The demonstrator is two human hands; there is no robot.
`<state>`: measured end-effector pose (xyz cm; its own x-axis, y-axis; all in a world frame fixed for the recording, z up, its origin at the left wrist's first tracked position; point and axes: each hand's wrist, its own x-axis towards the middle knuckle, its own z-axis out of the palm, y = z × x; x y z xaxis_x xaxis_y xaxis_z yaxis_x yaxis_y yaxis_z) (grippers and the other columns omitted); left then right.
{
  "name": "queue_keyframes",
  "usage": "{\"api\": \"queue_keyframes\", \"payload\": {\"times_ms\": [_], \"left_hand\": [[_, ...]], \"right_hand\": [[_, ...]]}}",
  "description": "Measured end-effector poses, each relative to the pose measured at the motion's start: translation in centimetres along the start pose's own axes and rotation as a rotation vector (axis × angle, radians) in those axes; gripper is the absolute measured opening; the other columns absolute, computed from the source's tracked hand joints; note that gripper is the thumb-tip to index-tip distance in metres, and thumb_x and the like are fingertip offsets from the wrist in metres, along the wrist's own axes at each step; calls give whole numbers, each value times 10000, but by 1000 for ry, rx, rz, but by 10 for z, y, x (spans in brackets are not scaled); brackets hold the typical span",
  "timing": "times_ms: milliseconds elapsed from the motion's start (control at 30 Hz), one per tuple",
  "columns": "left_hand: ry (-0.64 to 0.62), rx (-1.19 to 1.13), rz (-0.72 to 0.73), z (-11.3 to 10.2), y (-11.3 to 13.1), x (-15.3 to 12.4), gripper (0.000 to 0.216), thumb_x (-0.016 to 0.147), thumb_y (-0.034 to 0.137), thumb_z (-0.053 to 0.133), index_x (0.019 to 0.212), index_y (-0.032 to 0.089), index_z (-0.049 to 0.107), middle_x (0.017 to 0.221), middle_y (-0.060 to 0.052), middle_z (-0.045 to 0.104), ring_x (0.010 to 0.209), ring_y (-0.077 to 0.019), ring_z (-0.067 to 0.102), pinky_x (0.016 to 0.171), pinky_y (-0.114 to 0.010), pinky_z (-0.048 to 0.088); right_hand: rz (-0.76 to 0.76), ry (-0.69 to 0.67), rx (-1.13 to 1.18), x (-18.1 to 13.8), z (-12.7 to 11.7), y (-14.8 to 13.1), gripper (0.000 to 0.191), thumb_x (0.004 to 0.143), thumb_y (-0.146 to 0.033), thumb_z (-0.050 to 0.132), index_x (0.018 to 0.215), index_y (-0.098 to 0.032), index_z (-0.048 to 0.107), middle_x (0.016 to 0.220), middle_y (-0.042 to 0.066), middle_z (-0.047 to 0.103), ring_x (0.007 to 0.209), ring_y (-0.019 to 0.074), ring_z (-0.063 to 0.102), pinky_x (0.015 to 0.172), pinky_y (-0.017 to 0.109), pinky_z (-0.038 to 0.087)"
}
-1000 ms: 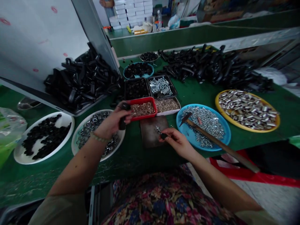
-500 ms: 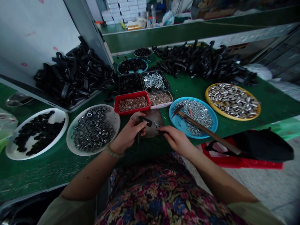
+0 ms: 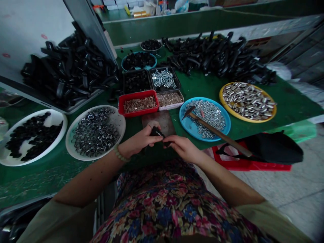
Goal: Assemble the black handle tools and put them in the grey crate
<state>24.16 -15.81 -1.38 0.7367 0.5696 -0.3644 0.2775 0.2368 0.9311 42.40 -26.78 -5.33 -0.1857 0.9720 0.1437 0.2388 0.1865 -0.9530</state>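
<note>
Closed around a black plastic part is my left hand, just in front of a flat metal plate. My right hand pinches a small dark piece against the end of that part, so the two hands nearly meet. Fingers cover most of both pieces, and I cannot make out how they join. Beyond the plate are a red tray of copper-coloured pins and a white tray of small fasteners. A blue plate of small metal pieces lies to the right.
A hammer rests across the blue plate, its handle reaching over a red stool. White plates of metal rings and black pieces stand left. Metal sleeves fill a yellow plate. Black parts are heaped behind.
My hands have come together, bringing the right hand's small piece to the black plastic part. The silvery bit at my right fingertips is now hidden. The camera view has tilted down slightly.
</note>
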Motion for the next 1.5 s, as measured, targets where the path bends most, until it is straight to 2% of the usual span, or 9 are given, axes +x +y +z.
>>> {"api": "queue_keyframes", "payload": {"times_ms": [200, 433, 600, 700, 767, 900, 1033, 1300, 1500], "left_hand": [[52, 136, 284, 7, -5, -2, 457, 678, 243, 795, 1019, 198, 494, 993, -13, 545, 925, -154, 547, 832, -272, 442], [102, -117, 235, 16, -14, -2, 427, 746, 263, 729, 1083, 225, 469, 876, 19, 564, 729, -125, 565, 712, -258, 458], [94, -10, 303, 10, -15, -1, 591, 766, 288, 717, 1258, 215, 397, 1031, -43, 584, 926, -182, 592, 849, -310, 478], [134, 156, 327, -6, -16, -1, 833, 751, 313, 728, 1425, 181, 257, 1196, -108, 558, 1096, -240, 563, 955, -358, 452], [212, 296, 320, -20, -16, 2, 818, 818, 336, 644, 1479, 160, 196, 1271, -141, 533, 1168, -266, 539, 996, -383, 427], [195, 765, 381, -35, -19, 26, 743, 823, 263, 600, 1475, 124, 271, 1299, -176, 550, 1239, -306, 507, 1086, -434, 332], [89, 1156, 483, -28, -36, 57, 617, 770, 199, 631, 1351, 94, 453, 1273, -196, 585, 1279, -315, 475, 1167, -512, 144], [307, 1163, 533, -20, -57, 48, 391, 823, 257, 599, 1212, 273, 563, 1343, -70, 558, 1268, -246, 463, 1168, -561, -13], [341, 1096, 428, -16, -55, 51, 478, 767, 278, 630, 1234, 256, 531, 1294, -67, 588, 1237, -269, 458, 1080, -494, 261]], "right_hand": [[234, 31, 745, 7, 6, 5, 452, 799, -424, 725, 1083, -244, 422, 813, -27, 690, 644, 146, 704, 618, 270, 557], [244, 79, 781, 14, 9, 4, 442, 792, -417, 739, 1046, -235, 426, 815, -18, 706, 661, 150, 716, 616, 270, 572], [322, 136, 791, 20, 22, 1, 474, 769, -450, 743, 987, -245, 375, 722, -38, 690, 604, 160, 709, 554, 253, 554], [287, 90, 638, 34, 14, -4, 389, 805, -431, 699, 868, -238, 367, 670, -57, 639, 587, 144, 684, 544, 249, 534], [219, -9, 389, 59, -4, -7, 269, 863, -409, 621, 883, -223, 427, 721, -23, 642, 634, 148, 671, 579, 275, 531], [-47, 44, -537, 152, -37, -1, 73, 880, -221, 559, 909, -160, 586, 966, 94, 660, 920, 204, 627, 807, 344, 486], [-80, -280, -1190, 237, -29, 19, 165, 861, -183, 570, 957, -101, 676, 1067, 171, 675, 1035, 289, 608, 860, 384, 448], [-75, -316, -1313, 255, -17, 39, 298, 941, -198, 419, 1095, -78, 644, 1137, 204, 660, 1098, 295, 583, 896, 403, 425], [-28, -346, -1353, 258, -17, 41, 263, 915, -236, 491, 1064, -112, 668, 1145, 175, 652, 1102, 310, 567, 911, 424, 412]]}}
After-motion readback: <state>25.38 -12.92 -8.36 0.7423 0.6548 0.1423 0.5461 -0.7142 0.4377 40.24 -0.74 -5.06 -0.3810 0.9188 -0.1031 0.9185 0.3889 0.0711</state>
